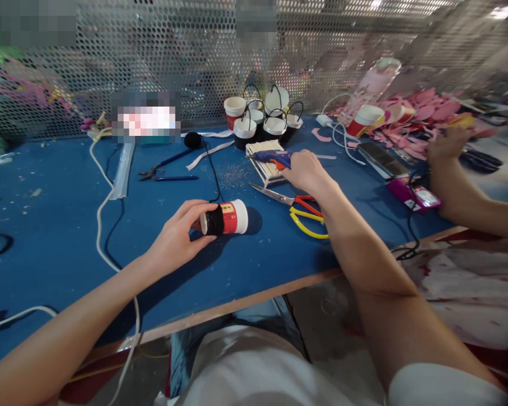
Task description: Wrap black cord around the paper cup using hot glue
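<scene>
My left hand (pixel 182 234) grips a paper cup (pixel 235 217) that lies on its side, red and white, with black yarn wound round part of it. A black strand runs from the cup back to a small ball of yarn (pixel 192 140). In my right hand (pixel 307 169) is a blue glue gun (pixel 271 156), fingers wrapped round its handle. Its nozzle points left over a small rack of pale sticks (pixel 265 169). Scissors (pixel 285 198) with red and yellow handles lie just below my right hand, blades partly apart.
Several black-wrapped cups with wire handles (pixel 275 127) stand at the back by a perforated metal screen (pixel 195 67). Pliers (pixel 152 172) and clear glue sticks (pixel 122 172) lie left, near a white cable (pixel 99 225). At right are a phone (pixel 383 159), pink pieces (pixel 423 115) and another person's hand (pixel 446 149).
</scene>
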Demonstrator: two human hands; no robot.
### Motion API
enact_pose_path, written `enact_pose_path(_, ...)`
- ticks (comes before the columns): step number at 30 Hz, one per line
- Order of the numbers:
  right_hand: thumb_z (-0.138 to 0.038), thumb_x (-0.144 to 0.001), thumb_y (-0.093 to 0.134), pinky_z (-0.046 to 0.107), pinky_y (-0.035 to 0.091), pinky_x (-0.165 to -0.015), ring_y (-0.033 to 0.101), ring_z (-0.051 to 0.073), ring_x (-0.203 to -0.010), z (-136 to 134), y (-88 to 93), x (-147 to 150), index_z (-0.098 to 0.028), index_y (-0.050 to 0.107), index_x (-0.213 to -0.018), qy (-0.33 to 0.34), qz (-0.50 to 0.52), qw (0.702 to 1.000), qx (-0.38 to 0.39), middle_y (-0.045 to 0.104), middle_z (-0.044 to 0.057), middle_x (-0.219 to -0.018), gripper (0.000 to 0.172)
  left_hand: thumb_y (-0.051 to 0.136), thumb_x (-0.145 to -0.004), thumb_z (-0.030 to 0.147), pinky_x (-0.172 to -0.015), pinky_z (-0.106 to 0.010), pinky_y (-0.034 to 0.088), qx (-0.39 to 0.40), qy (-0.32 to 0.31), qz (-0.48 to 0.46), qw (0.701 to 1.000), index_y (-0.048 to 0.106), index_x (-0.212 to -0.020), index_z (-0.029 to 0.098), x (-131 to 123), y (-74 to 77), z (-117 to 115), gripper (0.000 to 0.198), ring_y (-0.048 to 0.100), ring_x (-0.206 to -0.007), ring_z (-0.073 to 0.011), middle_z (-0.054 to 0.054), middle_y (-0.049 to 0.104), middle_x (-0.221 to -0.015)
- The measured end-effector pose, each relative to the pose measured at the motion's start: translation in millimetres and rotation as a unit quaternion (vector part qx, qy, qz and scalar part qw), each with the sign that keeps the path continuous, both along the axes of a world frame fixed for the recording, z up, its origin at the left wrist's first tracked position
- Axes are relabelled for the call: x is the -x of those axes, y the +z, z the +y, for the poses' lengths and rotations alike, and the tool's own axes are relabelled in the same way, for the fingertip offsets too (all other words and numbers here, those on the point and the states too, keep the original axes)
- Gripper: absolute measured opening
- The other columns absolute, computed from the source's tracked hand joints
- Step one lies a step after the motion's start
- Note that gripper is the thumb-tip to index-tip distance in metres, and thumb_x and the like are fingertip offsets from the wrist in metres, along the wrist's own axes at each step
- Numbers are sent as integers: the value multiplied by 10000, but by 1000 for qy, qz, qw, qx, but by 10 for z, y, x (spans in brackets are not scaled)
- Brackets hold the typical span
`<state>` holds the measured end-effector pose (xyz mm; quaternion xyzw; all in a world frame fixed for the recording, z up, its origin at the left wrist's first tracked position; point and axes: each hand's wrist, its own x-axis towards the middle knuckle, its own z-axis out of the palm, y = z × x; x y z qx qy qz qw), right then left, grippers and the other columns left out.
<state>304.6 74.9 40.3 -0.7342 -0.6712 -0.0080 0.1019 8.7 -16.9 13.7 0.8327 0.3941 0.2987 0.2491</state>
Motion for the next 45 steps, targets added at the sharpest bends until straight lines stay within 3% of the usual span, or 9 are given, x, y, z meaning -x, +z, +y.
enact_pose_path(4, -123, -708, 528, 437, 441, -760, 573, 293, -855, -5, -57, -47, -60, 629, -866, 9, 69, 996, -53, 605, 189, -851, 197, 596, -803, 294, -799, -360, 550, -6, -11, 0, 1000, 480, -1207, 210, 6, 15, -2, 428, 567, -969, -189, -103, 469, -1212)
enact_pose_path(11, -143, -637, 626, 403, 450, -724, 581, 261, -812, -116, 20, -75, -82, 571, -997, 13, 207, 969, -136, 623, 129, -875, 370, 576, -821, 287, -809, -360, 541, -23, -11, -6, 1000, 495, -1193, 196, -6, -2, 2, 391, 555, -1025, -211, -118, 484, -1210)
enact_pose_path(16, -299, -710, 631, 293, 425, -496, 531, 157, -558, -427, 200, 116, -156, 575, -789, 108, 345, 932, 10, 600, 35, -661, 173, 604, -801, 297, -824, -366, 542, -31, 0, -8, 999, 498, -1185, 190, 4, 11, 12, 413, 548, -1064, -228, -122, 498, -1211)
enact_pose_path(20, -363, -732, 636, 263, 428, -466, 525, 130, -518, -655, 236, 295, -164, 584, -807, 181, 385, 903, 58, 571, 3, -591, 219, 621, -791, 276, -887, -385, 521, -45, 6, -18, 999, 488, -1196, 198, 33, -15, 48, 433, 514, -1137, -240, -122, 489, -1236)
enact_pose_path(23, -426, -740, 624, 254, 443, -436, 517, 113, -469, -746, 176, 384, -148, 588, -801, 185, 419, 886, 67, 589, 13, -601, 287, 617, -795, 262, -904, -407, 514, -53, 8, -22, 998, 489, -1190, 210, 55, -43, 81, 419, 491, -1172, -251, -124, 476, -1264)
enact_pose_path(28, -449, -745, 603, 255, 421, -381, 509, 121, -402, -844, 121, 437, -161, 555, -670, 154, 373, 912, 79, 572, 13, -515, 302, 619, -795, 254, -914, -425, 500, -71, 16, -5, 997, 494, -1169, 206, 76, -77, 120, 397, 500, -1165, -254, -131, 491, -1250)
enact_pose_path(32, -427, -738, 599, 263, 387, -384, 490, 127, -409, -894, 125, 461, -181, 515, -563, 174, 313, 932, 50, 548, 11, -478, 313, 607, -807, 239, -928, -419, 482, -100, 10, 2, 995, 495, -1145, 215, 74, -84, 135, 357, 506, -1154, -239, -121, 495, -1240)
enact_pose_path(41, -353, -731, 584, 305, 422, -504, 535, 168, -534, -891, 118, 493, -173, 618, -710, 208, 287, 935, 17, 603, 36, -591, 185, 613, -806, 221, -959, -419, 450, -127, 0, 17, 992, 496, -1134, 203, 65, -76, 135, 349, 507, -1147, -230, -125, 502, -1233)
enact_pose_path(45, -347, -731, 567, 307, 396, -460, 479, 158, -468, -929, 175, 490, -178, 653, -761, 214, 272, 938, 29, 544, 20, -508, 192, 619, -802, 237, -947, -422, 461, -130, 4, 12, 991, 492, -1144, 207, 70, -82, 140, 367, 512, -1139, -233, -124, 511, -1222)
